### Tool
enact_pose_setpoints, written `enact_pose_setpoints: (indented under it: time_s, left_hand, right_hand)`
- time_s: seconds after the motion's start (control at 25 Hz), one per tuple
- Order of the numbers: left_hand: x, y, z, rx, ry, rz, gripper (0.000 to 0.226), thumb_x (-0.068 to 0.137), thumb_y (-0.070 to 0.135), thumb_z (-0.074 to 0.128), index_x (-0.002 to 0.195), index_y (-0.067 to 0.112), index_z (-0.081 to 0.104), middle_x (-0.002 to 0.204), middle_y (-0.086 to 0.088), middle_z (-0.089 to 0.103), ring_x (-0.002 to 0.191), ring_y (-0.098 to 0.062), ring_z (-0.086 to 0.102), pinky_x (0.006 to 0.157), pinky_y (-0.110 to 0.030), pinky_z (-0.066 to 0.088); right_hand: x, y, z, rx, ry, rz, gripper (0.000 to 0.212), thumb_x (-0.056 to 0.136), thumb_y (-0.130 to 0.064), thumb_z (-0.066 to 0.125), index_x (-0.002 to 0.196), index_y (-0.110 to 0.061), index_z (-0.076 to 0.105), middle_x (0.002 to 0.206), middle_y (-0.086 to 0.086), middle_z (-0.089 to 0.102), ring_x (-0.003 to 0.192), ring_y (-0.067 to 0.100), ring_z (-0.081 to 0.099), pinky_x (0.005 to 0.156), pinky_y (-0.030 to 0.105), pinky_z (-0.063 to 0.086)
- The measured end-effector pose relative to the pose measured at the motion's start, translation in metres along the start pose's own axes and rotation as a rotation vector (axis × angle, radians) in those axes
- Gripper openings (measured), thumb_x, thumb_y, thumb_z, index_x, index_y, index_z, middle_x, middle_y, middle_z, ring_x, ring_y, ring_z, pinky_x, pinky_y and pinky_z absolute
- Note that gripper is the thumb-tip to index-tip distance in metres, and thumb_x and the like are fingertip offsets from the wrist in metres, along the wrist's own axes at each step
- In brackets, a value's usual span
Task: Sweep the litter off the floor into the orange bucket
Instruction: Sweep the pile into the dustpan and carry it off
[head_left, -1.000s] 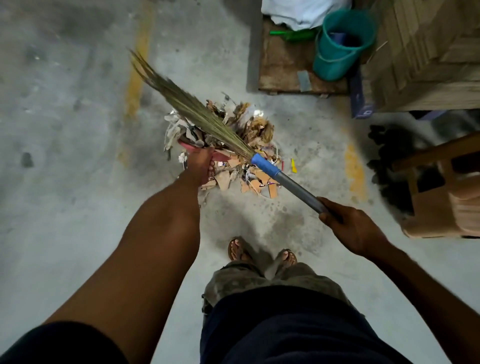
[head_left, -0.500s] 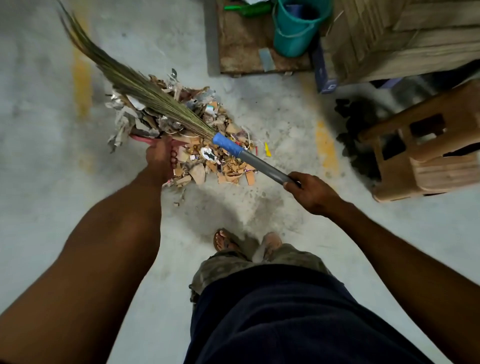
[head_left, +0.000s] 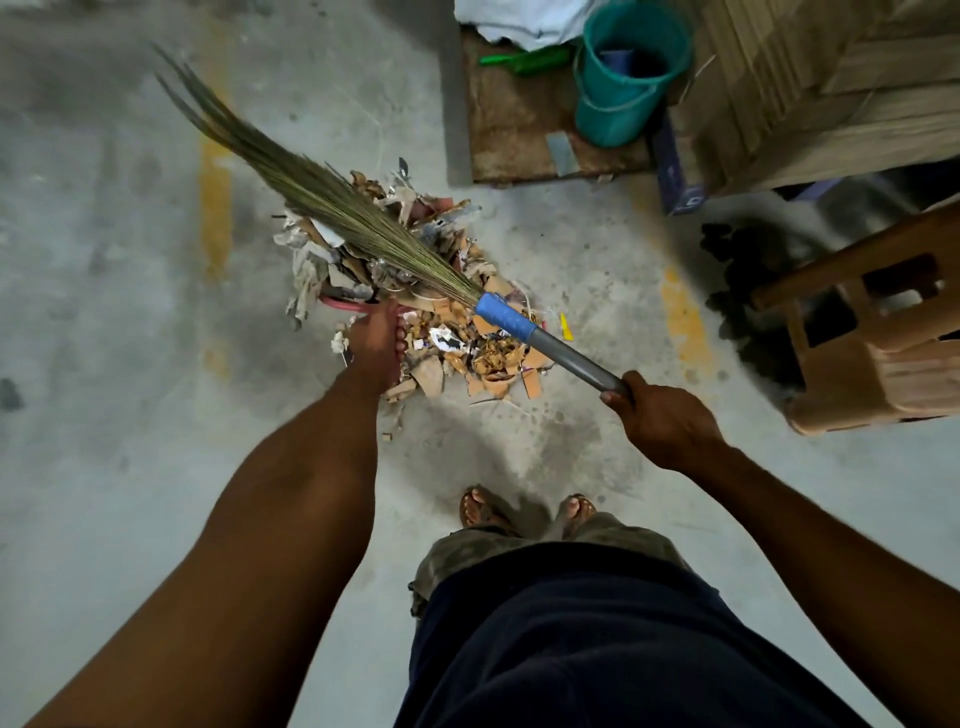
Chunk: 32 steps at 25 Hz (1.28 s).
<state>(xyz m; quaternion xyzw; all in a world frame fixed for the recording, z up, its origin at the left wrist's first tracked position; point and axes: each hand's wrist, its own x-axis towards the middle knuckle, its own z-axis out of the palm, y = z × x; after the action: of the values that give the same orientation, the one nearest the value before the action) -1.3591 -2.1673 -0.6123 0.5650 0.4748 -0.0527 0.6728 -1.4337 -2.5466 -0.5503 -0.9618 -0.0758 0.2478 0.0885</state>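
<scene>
A heap of torn cardboard and paper litter (head_left: 457, 358) lies on the concrete floor ahead of my feet. An orange-red bucket rim (head_left: 340, 304) shows under the left part of the heap, heaped with scraps. My left hand (head_left: 376, 345) grips that rim at its near edge. My right hand (head_left: 660, 415) holds the grey handle of a broom (head_left: 511, 325) with a blue collar. Its long straw bristles (head_left: 311, 192) lie across the litter and point up and to the left.
A teal bucket (head_left: 626, 78) stands on a wooden board (head_left: 511, 135) at the top, beside a green object and white cloth. Stacked wood (head_left: 831, 78) fills the top right. A brown plastic stool (head_left: 878, 332) lies on its side at the right. My sandalled feet (head_left: 524, 512) stand below the heap.
The view has shifted; the heap now sits nearer the frame's centre. Both hands keep their grips, and the broom still lies across the litter at about the same angle.
</scene>
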Motion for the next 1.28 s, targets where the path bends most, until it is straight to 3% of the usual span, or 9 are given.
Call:
enact_pose_setpoints:
  time_s: [0.12, 0.24, 0.52, 0.72, 0.88, 1.28]
  left_hand:
    - [0.006, 0.005, 0.0, 0.01, -0.013, -0.014, 0.04, 0.094, 0.034, 0.07, 0.06, 0.018, 0.059, 0.048, 0.005, 0.05, 0.039, -0.009, 0.037, 0.038, -0.021, 0.027]
    - [0.011, 0.008, -0.004, -0.01, -0.023, 0.002, 0.038, 0.096, 0.033, 0.07, 0.063, 0.018, 0.06, 0.049, 0.005, 0.052, 0.039, -0.009, 0.038, 0.038, -0.022, 0.028]
    - [0.005, 0.012, -0.012, -0.007, -0.02, 0.02, 0.036, 0.096, 0.032, 0.068, 0.066, 0.016, 0.061, 0.048, 0.005, 0.05, 0.04, -0.01, 0.038, 0.039, -0.021, 0.028]
    - [-0.015, 0.016, -0.015, -0.008, 0.022, 0.043, 0.037, 0.095, 0.034, 0.07, 0.065, 0.013, 0.062, 0.05, 0.002, 0.049, 0.039, -0.011, 0.038, 0.04, -0.02, 0.029]
    - [-0.029, 0.015, -0.013, -0.018, 0.065, 0.08, 0.035, 0.093, 0.033, 0.071, 0.067, 0.011, 0.063, 0.053, -0.001, 0.052, 0.038, -0.012, 0.041, 0.039, -0.018, 0.032]
    - [-0.076, -0.012, 0.015, -0.052, 0.099, 0.084, 0.034, 0.096, 0.032, 0.067, 0.067, 0.014, 0.062, 0.05, 0.004, 0.05, 0.039, -0.009, 0.038, 0.04, -0.019, 0.029]
  right_hand:
    - [-0.003, -0.006, 0.003, -0.067, -0.018, -0.115, 0.057, 0.107, -0.055, 0.024, 0.159, -0.035, 0.013, 0.088, 0.002, 0.062, 0.064, 0.027, 0.055, 0.06, 0.036, 0.04]
    - [-0.003, -0.009, 0.007, -0.114, 0.01, -0.159, 0.062, 0.106, -0.055, 0.019, 0.162, -0.038, -0.003, 0.098, 0.008, 0.065, 0.072, 0.032, 0.061, 0.06, 0.036, 0.04]
    - [-0.004, -0.015, 0.003, -0.086, 0.001, -0.12, 0.057, 0.107, -0.055, 0.022, 0.16, -0.036, 0.012, 0.083, 0.001, 0.058, 0.066, 0.026, 0.052, 0.06, 0.036, 0.043]
    - [-0.001, -0.01, -0.002, -0.011, -0.007, -0.137, 0.045, 0.107, -0.054, 0.03, 0.145, -0.029, 0.032, 0.069, -0.005, 0.052, 0.057, 0.021, 0.05, 0.055, 0.036, 0.041]
    - [0.002, 0.004, -0.012, 0.0, -0.006, -0.184, 0.042, 0.107, -0.054, 0.031, 0.141, -0.03, 0.033, 0.074, 0.001, 0.058, 0.063, 0.027, 0.058, 0.058, 0.039, 0.049]
    - [-0.009, 0.057, -0.035, -0.002, -0.007, -0.209, 0.032, 0.105, -0.058, 0.033, 0.129, -0.036, 0.036, 0.064, -0.006, 0.053, 0.053, 0.017, 0.052, 0.049, 0.032, 0.034]
